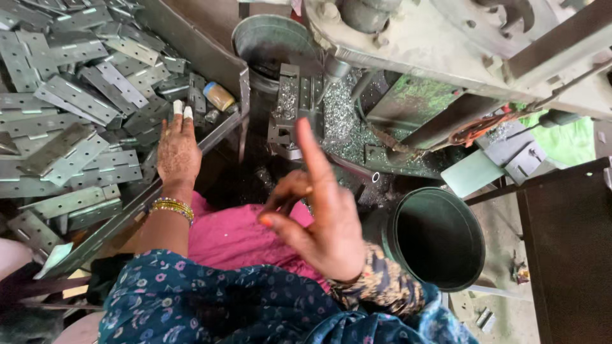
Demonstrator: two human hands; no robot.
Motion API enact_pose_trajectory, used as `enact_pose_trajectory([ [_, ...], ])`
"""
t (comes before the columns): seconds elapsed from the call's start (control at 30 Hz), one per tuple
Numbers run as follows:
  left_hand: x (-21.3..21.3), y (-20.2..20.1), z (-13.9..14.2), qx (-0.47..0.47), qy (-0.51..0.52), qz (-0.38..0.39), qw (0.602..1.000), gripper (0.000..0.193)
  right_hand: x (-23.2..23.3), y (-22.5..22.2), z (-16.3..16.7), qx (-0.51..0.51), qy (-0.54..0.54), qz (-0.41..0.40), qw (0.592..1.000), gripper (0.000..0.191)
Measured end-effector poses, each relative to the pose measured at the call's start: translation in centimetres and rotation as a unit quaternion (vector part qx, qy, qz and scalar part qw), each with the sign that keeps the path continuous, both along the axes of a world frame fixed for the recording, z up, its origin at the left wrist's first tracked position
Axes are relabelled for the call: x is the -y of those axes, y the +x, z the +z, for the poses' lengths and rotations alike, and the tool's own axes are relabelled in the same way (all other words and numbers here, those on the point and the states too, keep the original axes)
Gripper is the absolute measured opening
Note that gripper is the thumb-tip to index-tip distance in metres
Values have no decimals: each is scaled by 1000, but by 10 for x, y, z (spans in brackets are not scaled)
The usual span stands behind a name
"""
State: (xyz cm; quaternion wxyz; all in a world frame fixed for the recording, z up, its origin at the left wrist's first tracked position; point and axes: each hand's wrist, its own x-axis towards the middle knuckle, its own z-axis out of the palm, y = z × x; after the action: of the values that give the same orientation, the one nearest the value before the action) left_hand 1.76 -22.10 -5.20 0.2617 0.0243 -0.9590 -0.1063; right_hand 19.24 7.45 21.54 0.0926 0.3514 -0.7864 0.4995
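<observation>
My left hand (178, 150) lies flat, palm down, on the edge of a big pile of grey metal hinges (70, 108), with white tape on two fingertips and bangles at the wrist. It holds nothing. My right hand (320, 210) is raised in front of me, index finger pointing up, thumb and other fingers loosely curled and apart, with nothing in it. Just beyond it stands a metal fixture (293, 108) under a drill spindle (336, 69), surrounded by metal shavings (341, 124).
A metal tray edge (217, 130) runs along the hinge pile. A small capped bottle (218, 95) lies on the pile. A round green bucket (437, 237) stands at my right, another metal bucket (271, 39) behind the fixture. The machine body (446, 44) overhangs top right.
</observation>
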Motion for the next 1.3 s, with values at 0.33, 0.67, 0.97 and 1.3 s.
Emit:
enact_pose_trajectory([
  [0.33,10,-5,-9,8,-9,14,1000,40,-67,-84,-97,-209,358,-347,841,33],
  [0.67,2,-1,10,26,-2,15,1000,51,-100,-92,-210,-120,323,-420,840,24],
  [0.97,6,-5,12,-16,-12,2,1000,40,-96,-85,-208,-114,278,-431,851,22],
  [1.3,-63,-9,95,12,185,-9,983,26,-99,-87,-210,-97,304,-423,848,25],
])
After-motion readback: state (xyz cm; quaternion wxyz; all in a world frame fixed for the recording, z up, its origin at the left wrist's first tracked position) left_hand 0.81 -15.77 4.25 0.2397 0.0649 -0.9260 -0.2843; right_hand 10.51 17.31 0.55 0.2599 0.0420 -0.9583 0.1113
